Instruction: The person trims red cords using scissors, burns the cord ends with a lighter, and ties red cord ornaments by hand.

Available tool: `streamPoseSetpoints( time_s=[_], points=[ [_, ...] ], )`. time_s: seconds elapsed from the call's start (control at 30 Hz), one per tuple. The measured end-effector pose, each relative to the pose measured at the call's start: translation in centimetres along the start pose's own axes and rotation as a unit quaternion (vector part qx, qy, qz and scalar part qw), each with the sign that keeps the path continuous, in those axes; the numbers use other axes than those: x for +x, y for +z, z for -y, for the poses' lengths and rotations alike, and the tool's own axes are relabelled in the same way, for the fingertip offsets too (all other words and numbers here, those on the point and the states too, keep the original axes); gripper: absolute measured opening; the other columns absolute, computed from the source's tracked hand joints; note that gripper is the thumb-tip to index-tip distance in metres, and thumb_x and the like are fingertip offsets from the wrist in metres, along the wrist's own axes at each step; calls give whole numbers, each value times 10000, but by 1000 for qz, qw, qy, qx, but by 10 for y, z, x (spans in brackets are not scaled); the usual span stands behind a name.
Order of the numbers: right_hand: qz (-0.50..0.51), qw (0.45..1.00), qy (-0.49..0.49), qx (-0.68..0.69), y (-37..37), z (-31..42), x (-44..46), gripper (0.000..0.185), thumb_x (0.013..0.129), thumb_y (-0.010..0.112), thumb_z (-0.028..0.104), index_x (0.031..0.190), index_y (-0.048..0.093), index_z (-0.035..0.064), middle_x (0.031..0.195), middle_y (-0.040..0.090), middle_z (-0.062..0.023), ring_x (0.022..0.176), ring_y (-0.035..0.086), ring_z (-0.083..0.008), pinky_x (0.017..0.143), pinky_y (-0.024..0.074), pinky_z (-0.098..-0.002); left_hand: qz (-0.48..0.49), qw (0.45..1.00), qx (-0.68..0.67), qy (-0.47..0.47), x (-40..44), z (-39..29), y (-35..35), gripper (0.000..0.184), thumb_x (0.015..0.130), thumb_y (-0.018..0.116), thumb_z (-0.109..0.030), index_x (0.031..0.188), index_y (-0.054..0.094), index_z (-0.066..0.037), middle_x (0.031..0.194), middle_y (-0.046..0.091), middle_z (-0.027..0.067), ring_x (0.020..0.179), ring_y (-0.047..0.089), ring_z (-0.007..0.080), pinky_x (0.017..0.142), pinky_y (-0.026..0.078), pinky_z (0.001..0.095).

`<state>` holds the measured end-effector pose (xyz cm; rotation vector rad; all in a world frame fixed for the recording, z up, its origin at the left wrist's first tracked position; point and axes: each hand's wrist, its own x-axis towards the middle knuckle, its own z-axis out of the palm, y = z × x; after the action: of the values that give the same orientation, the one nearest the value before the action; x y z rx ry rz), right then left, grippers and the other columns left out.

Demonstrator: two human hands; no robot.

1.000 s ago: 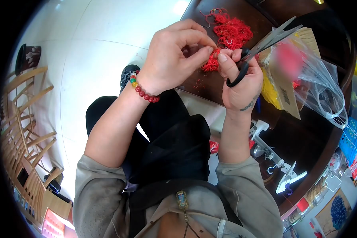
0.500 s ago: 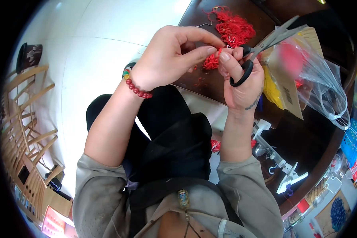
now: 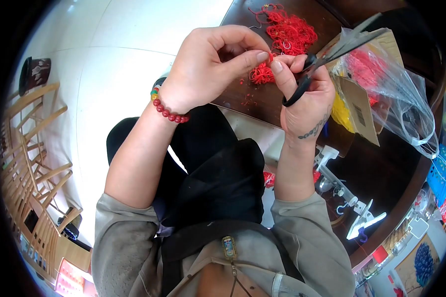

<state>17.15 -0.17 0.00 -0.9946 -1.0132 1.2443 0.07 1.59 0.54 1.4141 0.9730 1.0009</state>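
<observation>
A left hand (image 3: 210, 64) and a right hand (image 3: 309, 99) pinch thin red cord (image 3: 271, 58) over a dark brown wooden table (image 3: 260, 105), black-handled metal scissors (image 3: 338, 51) also in the right; cursive wrist tattoo (image 3: 314, 129) and brown cardboard carton (image 3: 353, 106) barcode are illegible

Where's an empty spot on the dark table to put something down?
The dark surface looks bare between the cardboard box and the white metal fixture. A smaller patch of table lies between the small red clump and the near edge, just left of the right hand. It's crowded around the red thread pile, box and plastic bag.
</observation>
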Motion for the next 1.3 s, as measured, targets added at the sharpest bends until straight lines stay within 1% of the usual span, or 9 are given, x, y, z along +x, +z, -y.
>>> streamPoseSetpoints(
  time_s=[0.07, 0.13, 0.23, 0.37, 0.73, 0.83, 1.03, 1.23, 1.3],
  points=[
    [-5, 1000, -21, -11, 1, 1, 0, 190, 785, 675, -68, 843, 518, 22, 876, 655, -100, 805, 604, -105, 730, 489, -215, 8, 999, -42, -17, 0, -1, 0, 119, 888, 616, -82, 950, 647, 16, 767, 613, -12, 721, 541, 26, 657, 441, 163],
    [-17, 998, -55, -26, 1, 0, 2, 192, 785, 677, -66, 846, 516, 19, 882, 657, -103, 804, 601, -103, 724, 490, -215, 9, 1000, -14, -15, 1, 0, 0, 127, 892, 612, -93, 945, 643, 18, 777, 609, -19, 726, 536, 23, 663, 442, 165],
    [14, 998, -42, -38, -2, 3, 2, 187, 785, 680, -61, 841, 520, 17, 886, 660, -107, 795, 598, -97, 714, 489, -210, 17, 999, 3, -30, 0, 1, 1, 135, 894, 610, -100, 943, 640, 23, 792, 608, -21, 734, 535, 21, 673, 446, 170],
    [11, 999, -18, -46, -1, 6, 1, 178, 785, 680, -59, 834, 526, 13, 874, 662, -103, 774, 595, -89, 699, 487, -203, 25, 999, 4, -37, 0, 2, 1, 141, 892, 612, -102, 944, 639, 26, 799, 611, -17, 744, 540, 24, 690, 453, 177],
    [12, 998, -18, -52, -2, 8, 0, 177, 784, 688, -49, 836, 528, 5, 856, 658, -88, 742, 586, -77, 681, 486, -197, 36, 999, 0, -39, -2, 2, 1, 145, 894, 611, -106, 945, 638, 27, 811, 614, -18, 768, 539, 26, 705, 454, 179],
    [21, 997, 0, -69, -2, 12, 0, 170, 775, 706, -35, 834, 551, 2, 827, 644, -54, 727, 574, -61, 663, 472, -182, 39, 998, 13, -40, -2, 2, 0, 144, 895, 609, -106, 943, 637, 27, 813, 614, -19, 770, 537, 24, 709, 452, 178],
    [13, 988, -6, -151, 0, 15, 2, 153, 759, 734, -4, 836, 602, 1, 765, 599, 8, 691, 538, -31, 616, 432, -159, 40, 998, 18, -46, -2, 2, 0, 142, 896, 608, -106, 943, 636, 25, 813, 611, -21, 775, 536, 21, 708, 452, 178],
    [11, 981, -5, -195, -1, 12, 4, 178, 749, 743, 1, 824, 582, 2, 738, 570, 25, 686, 501, -17, 614, 423, -158, 37, 998, 17, -45, -2, 2, 1, 146, 895, 611, -114, 933, 633, 25, 799, 601, -27, 760, 521, 15, 691, 445, 177],
    [15, 985, -2, -169, 1, 14, 4, 191, 746, 750, 11, 812, 571, 4, 732, 561, 27, 686, 494, -18, 613, 422, -159, 38, 998, 18, -42, -2, 3, 0, 146, 894, 610, -117, 927, 630, 24, 792, 594, -29, 751, 512, 13, 680, 440, 176]
  ],
)
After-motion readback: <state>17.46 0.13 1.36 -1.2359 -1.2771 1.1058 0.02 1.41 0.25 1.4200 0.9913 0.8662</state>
